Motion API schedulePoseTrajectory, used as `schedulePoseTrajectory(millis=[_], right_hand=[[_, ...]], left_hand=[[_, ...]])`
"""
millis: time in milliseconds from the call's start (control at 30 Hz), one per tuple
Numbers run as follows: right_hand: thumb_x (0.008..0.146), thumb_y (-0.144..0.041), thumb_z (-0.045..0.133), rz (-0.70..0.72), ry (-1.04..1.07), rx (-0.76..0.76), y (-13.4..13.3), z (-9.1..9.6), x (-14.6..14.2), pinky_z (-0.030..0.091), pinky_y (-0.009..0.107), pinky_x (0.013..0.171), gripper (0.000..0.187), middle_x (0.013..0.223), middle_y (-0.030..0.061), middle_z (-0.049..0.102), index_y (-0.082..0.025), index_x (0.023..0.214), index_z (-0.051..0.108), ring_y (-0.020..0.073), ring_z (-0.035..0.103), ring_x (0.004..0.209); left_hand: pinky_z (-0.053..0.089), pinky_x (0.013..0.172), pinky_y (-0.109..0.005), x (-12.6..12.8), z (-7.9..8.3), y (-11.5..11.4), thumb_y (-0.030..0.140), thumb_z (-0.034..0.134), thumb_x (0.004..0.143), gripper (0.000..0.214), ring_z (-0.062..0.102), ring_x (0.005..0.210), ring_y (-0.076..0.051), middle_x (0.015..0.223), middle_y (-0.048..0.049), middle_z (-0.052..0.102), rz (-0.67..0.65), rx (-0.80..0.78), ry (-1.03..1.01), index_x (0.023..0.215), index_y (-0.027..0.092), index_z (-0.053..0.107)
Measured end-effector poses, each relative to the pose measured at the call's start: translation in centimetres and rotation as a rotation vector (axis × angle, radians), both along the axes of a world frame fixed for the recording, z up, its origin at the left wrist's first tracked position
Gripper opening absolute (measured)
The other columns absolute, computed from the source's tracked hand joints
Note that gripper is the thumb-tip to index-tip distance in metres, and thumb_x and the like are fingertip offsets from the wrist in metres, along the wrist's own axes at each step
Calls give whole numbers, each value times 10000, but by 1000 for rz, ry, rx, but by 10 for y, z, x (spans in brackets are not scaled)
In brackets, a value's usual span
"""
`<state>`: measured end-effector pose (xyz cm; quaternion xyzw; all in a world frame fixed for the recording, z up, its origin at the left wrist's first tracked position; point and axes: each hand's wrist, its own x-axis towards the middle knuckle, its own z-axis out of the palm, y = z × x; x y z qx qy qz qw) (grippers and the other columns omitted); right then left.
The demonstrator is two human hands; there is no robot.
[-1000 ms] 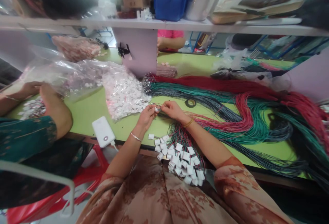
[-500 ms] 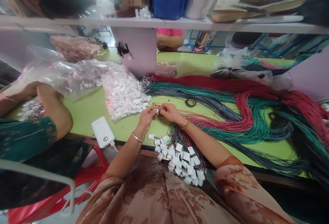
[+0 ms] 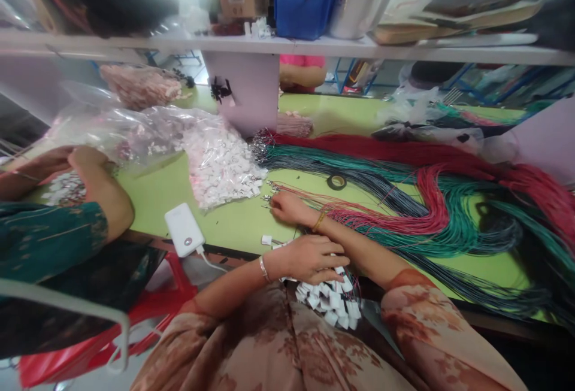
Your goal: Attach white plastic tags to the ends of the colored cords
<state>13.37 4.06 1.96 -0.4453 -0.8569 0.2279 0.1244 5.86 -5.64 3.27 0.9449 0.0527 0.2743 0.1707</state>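
My left hand [image 3: 317, 258], fingers stretched and apart, lies over a bunch of white plastic connectors [image 3: 330, 301] at the table's front edge, hiding part of it. Thin wires lead from these connectors. My right hand [image 3: 291, 208] is curled down over the ends of thin red and dark wires, just beyond the left hand. Metal-tipped wire ends [image 3: 266, 199] stick out left of its fingers; the fingertips are partly hidden. One white connector [image 3: 266, 240] lies apart on the green table [image 3: 233, 229].
A clear bag of white connectors [image 3: 224, 166] lies beyond my hands, with a tape roll [image 3: 336, 182] to the right. Long red wires [image 3: 381, 150] and green wires [image 3: 467, 199] cover the right side. A white power bank [image 3: 184, 229] sits left. A co-worker's arm [image 3: 105, 184] is farther left.
My hands have parted from a white connector they held together. The left has come down and right onto the connector bunch, opening out. The right has lowered onto the wire ends.
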Motion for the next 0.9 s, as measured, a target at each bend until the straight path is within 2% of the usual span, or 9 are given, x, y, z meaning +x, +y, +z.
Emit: schedulePoseTrajectory(millis=[33,100,167,267,333,533,667,767,900], right_hand=[[844,-202,505,-27,-66,42,-3,-5,-5,381,267,701,143,892,99,660,-138,856,632,161,538,754],[859,-204,506,-48,-151,71,-6,-13,-10,385,280,709,140,919,125,656,-138,870,629,185,551,787],[859,-201,510,-38,-182,75,-8,-16,-10,383,292,708,130,934,142,652,-132,890,616,201,552,800],[873,-196,462,-55,-69,111,-7,-16,-4,366,295,673,134,888,130,638,-134,925,569,187,520,727],[874,-194,429,-76,103,107,-5,-16,1,353,284,641,108,789,81,608,-159,877,531,165,478,659],[841,-331,466,-181,639,-123,7,-21,11,393,249,647,148,730,-8,545,-188,810,492,124,465,649],[784,-380,535,-216,760,-212,9,-18,13,399,243,644,207,720,-12,560,-173,797,538,115,473,647],[759,-388,558,-245,777,-200,6,-11,13,385,237,623,221,696,-12,565,-167,773,558,109,462,630],[751,-388,540,-308,763,-175,4,-4,13,348,235,574,222,624,-24,518,-174,695,531,101,416,580]], left_hand=[[492,822,-318,-5,-2,4,387,544,889,287,618,891,-192,994,-113,684,58,-34,-24,1052,179,656],[482,840,-337,-24,-6,22,330,548,885,214,611,907,-206,965,-103,679,287,-139,-100,1000,197,670],[463,850,-365,-50,-9,48,272,542,875,171,602,908,-236,938,-123,655,663,-242,-162,940,192,678],[437,820,-370,-84,-15,86,216,513,867,158,597,878,-268,882,-146,602,1164,-323,-47,859,155,659],[429,786,-353,-95,-21,101,184,493,860,155,593,856,-265,913,-159,581,1283,-341,87,832,138,638],[406,764,-347,-91,-30,97,86,497,803,174,576,871,-271,967,-152,568,1227,-360,146,927,162,593],[404,770,-332,-91,-25,94,123,555,788,156,562,825,-233,862,-97,591,1222,-462,-110,929,173,599],[413,690,-278,-88,-20,98,222,626,776,206,536,688,-148,826,-39,597,1123,-801,-497,977,181,611],[413,595,-215,-77,-20,102,235,700,707,212,523,613,-89,760,-10,598,781,-1422,-851,887,156,621]])
